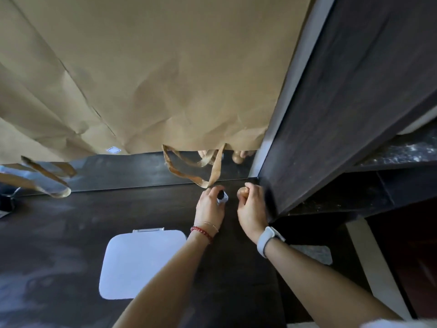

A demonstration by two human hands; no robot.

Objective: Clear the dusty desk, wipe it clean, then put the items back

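Note:
The dark wooden desk (71,233) stretches below me, with pale dusty smears on its left part. My left hand (210,207) grips a small clear bottle with a black cap (222,197) at the desk's back right corner. My right hand (251,204) is beside it, fingers curled into a fist around something small that I cannot make out. A white flat lidded box (139,261) lies on the desk in front of my left forearm.
Brown paper (153,79) covers a mirror at the back, and tan bag handles (208,171) hang from its lower edge to the desk. A dark wooden cabinet side (331,114) walls the right. A dark object (7,202) sits at the far left edge.

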